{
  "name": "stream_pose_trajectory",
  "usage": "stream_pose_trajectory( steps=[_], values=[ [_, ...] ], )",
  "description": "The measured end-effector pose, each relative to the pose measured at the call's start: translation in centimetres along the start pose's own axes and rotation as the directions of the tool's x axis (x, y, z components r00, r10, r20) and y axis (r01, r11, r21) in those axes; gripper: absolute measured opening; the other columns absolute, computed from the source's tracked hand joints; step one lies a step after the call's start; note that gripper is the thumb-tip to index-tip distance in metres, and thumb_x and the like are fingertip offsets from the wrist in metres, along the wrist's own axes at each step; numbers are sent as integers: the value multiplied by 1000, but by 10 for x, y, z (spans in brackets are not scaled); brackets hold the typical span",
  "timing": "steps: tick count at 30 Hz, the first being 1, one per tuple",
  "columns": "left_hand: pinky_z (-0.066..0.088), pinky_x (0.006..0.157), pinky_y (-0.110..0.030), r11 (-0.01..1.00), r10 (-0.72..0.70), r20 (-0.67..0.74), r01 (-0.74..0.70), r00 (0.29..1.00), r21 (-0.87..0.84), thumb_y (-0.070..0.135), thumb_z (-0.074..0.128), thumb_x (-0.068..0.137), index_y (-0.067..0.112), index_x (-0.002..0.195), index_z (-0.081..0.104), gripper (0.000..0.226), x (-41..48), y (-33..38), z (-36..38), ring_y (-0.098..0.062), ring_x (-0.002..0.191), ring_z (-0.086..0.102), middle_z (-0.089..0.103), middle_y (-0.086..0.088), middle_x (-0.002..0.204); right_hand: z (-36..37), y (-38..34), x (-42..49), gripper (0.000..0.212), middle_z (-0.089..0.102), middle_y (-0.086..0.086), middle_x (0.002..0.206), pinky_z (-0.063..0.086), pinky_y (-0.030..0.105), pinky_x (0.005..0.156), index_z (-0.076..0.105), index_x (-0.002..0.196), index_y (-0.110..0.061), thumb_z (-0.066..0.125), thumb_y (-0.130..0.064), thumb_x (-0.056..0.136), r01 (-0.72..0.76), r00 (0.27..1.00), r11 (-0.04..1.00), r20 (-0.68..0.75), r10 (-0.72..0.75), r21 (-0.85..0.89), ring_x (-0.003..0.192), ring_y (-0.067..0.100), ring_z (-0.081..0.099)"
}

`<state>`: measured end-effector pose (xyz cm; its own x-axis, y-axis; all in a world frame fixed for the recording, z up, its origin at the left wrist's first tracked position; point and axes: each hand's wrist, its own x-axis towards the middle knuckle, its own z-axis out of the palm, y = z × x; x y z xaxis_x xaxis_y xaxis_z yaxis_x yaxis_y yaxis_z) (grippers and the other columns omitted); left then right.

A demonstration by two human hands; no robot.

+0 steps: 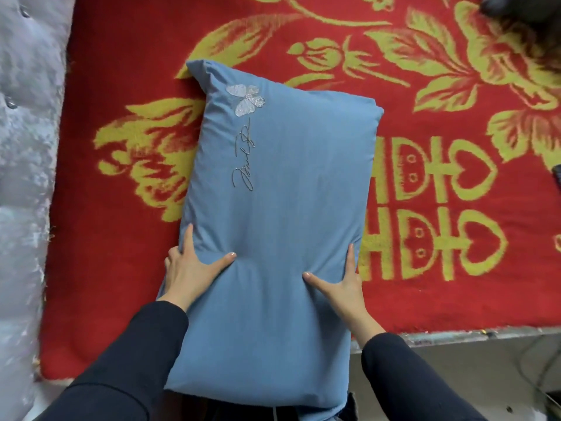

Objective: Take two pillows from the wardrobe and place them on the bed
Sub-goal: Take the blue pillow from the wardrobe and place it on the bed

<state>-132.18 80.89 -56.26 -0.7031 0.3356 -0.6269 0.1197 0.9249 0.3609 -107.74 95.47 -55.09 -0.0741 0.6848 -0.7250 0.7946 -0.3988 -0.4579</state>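
A blue pillow (279, 208) with a white embroidered butterfly and a stitched signature lies lengthwise over the bed's red and yellow flowered blanket (121, 86). Its near end sticks out past the bed's front edge toward me. My left hand (191, 271) grips the pillow's left side, thumb pressed into the top. On the opposite side my right hand (340, 287) holds it the same way. Both sleeves are black. Only one pillow is in view.
A pale tufted headboard (24, 147) runs along the left. The bed's front edge and grey frame (455, 335) show at lower right, with floor below. A dark object (522, 7) sits at the top right corner of the blanket.
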Motion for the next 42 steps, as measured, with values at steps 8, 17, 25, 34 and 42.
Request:
stream_pose_trajectory(
  steps=[8,17,25,34,42],
  values=[
    [32,99,-44,988,128,-130,-138,983,-70,86,55,49,53,135,8,103,-20,20,-8,-28,103,38,38,-3,101,12,-48,-23,97,44,19,121,32,43,109,19,147,-39,78,-27,71,108,977,994,-186,-109,-17,124,34,37],
    [34,95,-39,894,195,-287,-290,938,-342,72,63,54,55,124,31,79,-17,83,-103,-21,111,42,46,1,117,-23,-159,-51,56,54,13,105,43,44,98,47,133,-27,61,-14,81,428,856,904,-323,-404,6,108,29,49],
    [26,101,-33,773,307,-372,-457,876,-439,42,50,57,44,124,50,67,46,125,-206,-19,120,34,50,-6,127,-19,-294,-14,78,53,2,98,42,29,85,48,135,-28,53,-20,58,592,797,793,-250,-551,142,98,20,52],
    [33,92,-27,771,426,-503,-592,752,-233,22,54,49,59,96,55,59,186,190,-329,-19,106,42,43,-12,110,10,-477,69,94,41,2,137,26,22,104,28,147,-18,52,3,59,829,559,558,-90,-824,40,132,16,34],
    [44,96,-43,873,440,-641,-468,628,141,35,62,82,37,121,54,40,351,214,-360,-33,113,53,58,-13,125,59,-582,182,84,32,20,145,28,44,107,14,149,-12,65,-26,85,745,473,412,-20,-881,-525,129,41,30]
  ],
)
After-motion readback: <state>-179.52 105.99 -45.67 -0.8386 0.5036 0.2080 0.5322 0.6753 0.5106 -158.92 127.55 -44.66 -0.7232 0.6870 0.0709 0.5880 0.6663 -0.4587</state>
